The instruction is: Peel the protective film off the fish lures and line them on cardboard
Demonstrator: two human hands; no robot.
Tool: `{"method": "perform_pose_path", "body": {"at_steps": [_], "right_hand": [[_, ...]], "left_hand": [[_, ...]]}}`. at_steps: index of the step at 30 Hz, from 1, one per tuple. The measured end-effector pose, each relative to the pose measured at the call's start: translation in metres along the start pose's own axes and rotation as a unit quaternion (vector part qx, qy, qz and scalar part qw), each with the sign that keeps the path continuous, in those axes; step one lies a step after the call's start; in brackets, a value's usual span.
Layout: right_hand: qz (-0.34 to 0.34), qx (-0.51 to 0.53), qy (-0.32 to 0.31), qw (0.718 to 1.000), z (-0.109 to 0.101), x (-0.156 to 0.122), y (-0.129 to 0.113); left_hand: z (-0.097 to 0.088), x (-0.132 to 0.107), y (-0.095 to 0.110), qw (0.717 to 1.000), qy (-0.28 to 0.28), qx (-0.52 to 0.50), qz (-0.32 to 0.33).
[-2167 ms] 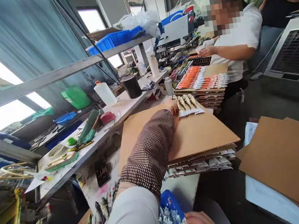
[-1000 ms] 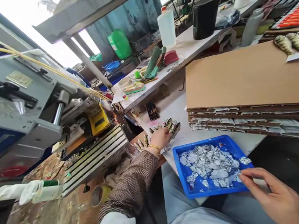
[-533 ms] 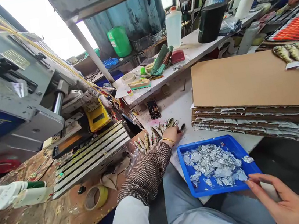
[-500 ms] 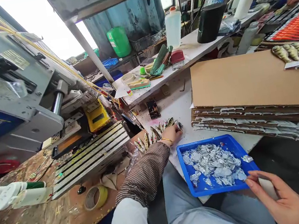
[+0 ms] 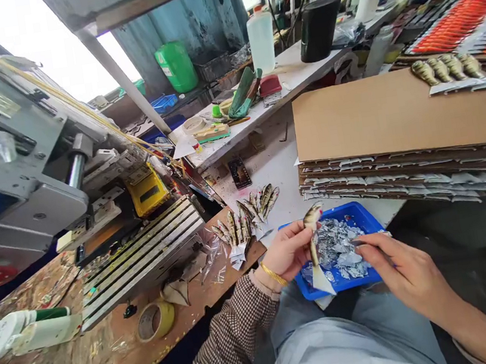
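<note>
A large grey machine is seen at the left, and a stack of cardboard sheets is laid on the white desk at the right. A blue tray filled with silver foil scraps is set at the near edge of the desk.

The left hand, which was laid on the row of fish lures half a second ago, is now raised over the tray. One fish lure is pinched upright in its grip, head up, with a white strip hanging below. That lure is thus taken out of the row, which is left lying on the desk just beside the tray.

The right hand, earlier held at the near corner of the tray, is now brought over the scraps, close to the lure but apart from it. Its fingertips are drawn near each other; whether a scrap is pinched cannot be told.
</note>
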State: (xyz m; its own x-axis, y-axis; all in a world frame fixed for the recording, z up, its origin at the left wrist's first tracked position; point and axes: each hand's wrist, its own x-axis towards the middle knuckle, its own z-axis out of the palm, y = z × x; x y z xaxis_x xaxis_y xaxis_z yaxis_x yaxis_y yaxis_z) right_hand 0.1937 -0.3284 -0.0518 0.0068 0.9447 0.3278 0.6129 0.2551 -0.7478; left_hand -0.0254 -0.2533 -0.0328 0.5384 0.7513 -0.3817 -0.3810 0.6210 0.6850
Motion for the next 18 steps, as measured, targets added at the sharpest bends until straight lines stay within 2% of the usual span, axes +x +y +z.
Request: {"method": "perform_pose_path", "body": {"at_steps": [3, 6, 13, 18], "right_hand": [[-0.046, 0.001, -0.003, 0.999, 0.0, 0.005, -0.009], [-0.045, 0.003, 0.001, 0.999, -0.001, 0.005, -0.013], [-0.01, 0.011, 0.003, 1.0, -0.003, -0.001, -0.011], [0.003, 0.05, -0.041, 0.998, -0.006, -0.003, -0.01]], "left_hand": [[0.013, -0.003, -0.022, 0.998, -0.035, -0.051, -0.029], [0.021, -0.004, -0.034, 0.994, -0.058, -0.077, -0.052], [0.028, -0.008, -0.038, 0.991, -0.078, -0.093, -0.063], [0.025, -0.008, -0.042, 0.989, -0.081, -0.099, -0.075]]}}
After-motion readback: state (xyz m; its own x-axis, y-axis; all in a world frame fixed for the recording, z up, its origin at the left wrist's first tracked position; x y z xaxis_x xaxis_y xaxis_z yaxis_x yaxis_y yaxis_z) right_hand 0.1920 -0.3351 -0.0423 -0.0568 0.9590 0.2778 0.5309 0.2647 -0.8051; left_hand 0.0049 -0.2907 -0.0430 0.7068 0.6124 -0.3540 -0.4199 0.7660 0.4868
